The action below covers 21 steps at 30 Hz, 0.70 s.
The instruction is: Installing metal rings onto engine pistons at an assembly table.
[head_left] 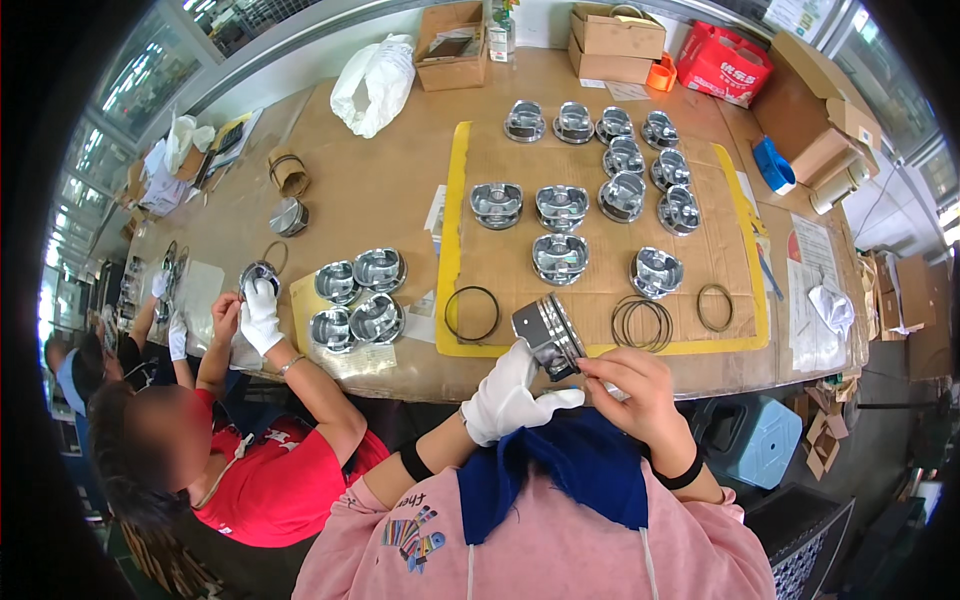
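Observation:
My left hand (502,392), in a white glove, wraps around a piston (541,332) with a dark skirt and shiny ring grooves, held tilted just in front of the table's near edge. The thumb and fingers of my bare right hand (634,388) close on the piston's grooved end; whether a thin ring is between them is too small to tell. Beyond my hands, a dark piston ring (471,314) lies flat on the cardboard sheet (560,330). Several overlapping rings (641,323) and another ring group (714,307) lie to the right. Several silver pistons (560,259) stand farther back.
At my left, a co-worker in a red shirt (265,490) handles a piston, with more pistons (377,317) between us. A white plastic bag (373,85), an open carton (450,45) and a red bag (724,64) sit at the back. A blue stool (752,440) stands right.

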Tool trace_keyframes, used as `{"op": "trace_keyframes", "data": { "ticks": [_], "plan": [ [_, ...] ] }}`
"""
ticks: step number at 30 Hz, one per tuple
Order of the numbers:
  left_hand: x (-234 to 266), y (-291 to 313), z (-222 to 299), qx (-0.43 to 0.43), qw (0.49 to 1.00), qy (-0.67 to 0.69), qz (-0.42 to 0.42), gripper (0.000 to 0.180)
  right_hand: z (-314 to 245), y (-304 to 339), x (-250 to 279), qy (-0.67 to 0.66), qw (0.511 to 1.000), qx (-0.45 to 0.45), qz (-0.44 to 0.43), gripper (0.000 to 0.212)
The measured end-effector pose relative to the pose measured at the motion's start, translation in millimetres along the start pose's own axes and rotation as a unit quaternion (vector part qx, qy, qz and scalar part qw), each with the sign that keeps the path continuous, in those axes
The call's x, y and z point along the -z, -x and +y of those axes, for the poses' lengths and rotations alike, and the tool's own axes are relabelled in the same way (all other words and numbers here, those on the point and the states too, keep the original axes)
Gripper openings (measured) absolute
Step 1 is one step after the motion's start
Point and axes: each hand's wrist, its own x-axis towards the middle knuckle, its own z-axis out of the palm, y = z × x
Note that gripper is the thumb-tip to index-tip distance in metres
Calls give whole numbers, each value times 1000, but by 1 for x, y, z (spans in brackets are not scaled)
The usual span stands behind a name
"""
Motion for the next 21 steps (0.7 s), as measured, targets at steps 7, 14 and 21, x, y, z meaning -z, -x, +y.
{"op": "trace_keyframes", "data": {
  "ticks": [7, 14, 21],
  "plan": [
    [-3, -3, 18, 104, 993, -17, 47, 40, -3, -3, 9, -116, 983, -98, -103, 21],
    [0, 0, 21, 144, 988, -58, -25, 36, 33, -15, -1, -38, 994, -95, 24, 20],
    [0, 3, 21, 138, 990, -23, -18, 33, 41, -14, -6, -40, 996, -78, 5, 14]
  ]
}}
